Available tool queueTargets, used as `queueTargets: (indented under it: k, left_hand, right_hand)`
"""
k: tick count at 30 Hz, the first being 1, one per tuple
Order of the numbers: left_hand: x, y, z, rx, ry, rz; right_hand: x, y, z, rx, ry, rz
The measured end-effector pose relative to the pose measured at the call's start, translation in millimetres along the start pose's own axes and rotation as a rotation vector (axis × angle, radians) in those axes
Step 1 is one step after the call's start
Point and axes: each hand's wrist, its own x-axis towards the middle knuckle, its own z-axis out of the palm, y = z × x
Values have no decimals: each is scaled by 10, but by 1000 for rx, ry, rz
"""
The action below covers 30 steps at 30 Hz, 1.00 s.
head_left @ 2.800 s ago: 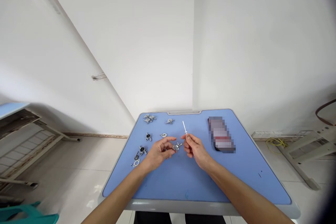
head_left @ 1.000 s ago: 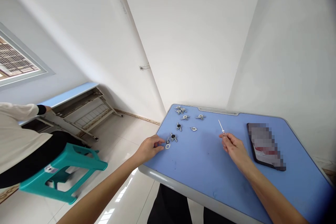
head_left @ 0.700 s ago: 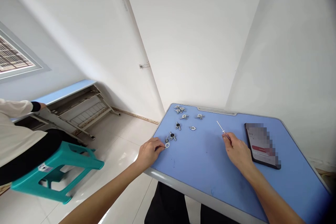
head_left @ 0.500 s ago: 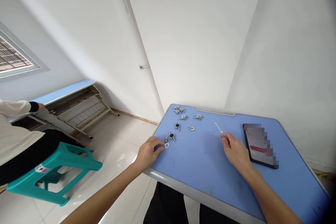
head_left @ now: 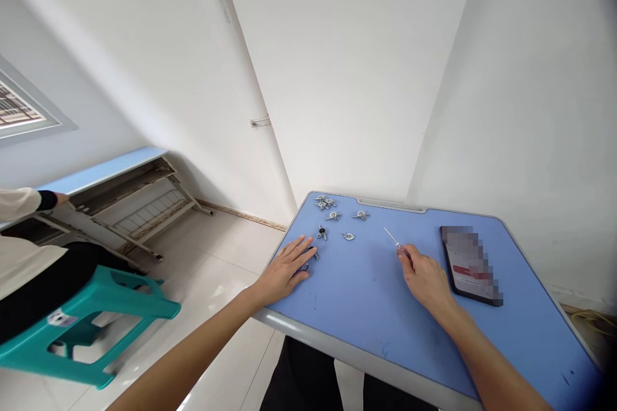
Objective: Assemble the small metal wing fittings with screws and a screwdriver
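Note:
Near the left edge of the blue table, my left hand is spread low over small metal parts, its fingers apart. A part with a dark centre shows partly beside its fingertips; the rest is hidden beneath the hand. My right hand is closed round the handle of a screwdriver, whose thin shaft points up and left. Beyond my left hand lie another metal part with a black centre, a flat metal piece and several similar metal parts.
A phone lies on the table to the right of my right hand. White walls stand behind the table. At the far left, a person in a light sleeve sits on a green stool by another blue-topped table.
My left hand has opened from a pinch at the flat metal plate and now spreads over the nearest parts. The view has shifted slightly; the screwdriver remains in my right hand.

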Motion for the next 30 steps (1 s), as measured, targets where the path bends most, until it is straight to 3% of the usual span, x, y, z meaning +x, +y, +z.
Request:
queueTargets:
  k: [4,9,21,26,30]
  left_hand:
    - [45,37,-10,3,-114,46]
    - [56,213,35,-2,-153,24]
    - [302,1024,530,4,-89,71]
    - [462,1357,672,-29,-70,72]
    - [498,1478,717,-77,-77,44]
  right_hand:
    - [-18,-18,-5,-10,-8,-11]
    - [-39,-16,-7,-28,-18,-12]
    - [-34,32,-36,-292,98,178]
    - [-99,49,13,-364,199,134]
    - [-128,53,46,-367,210,123]
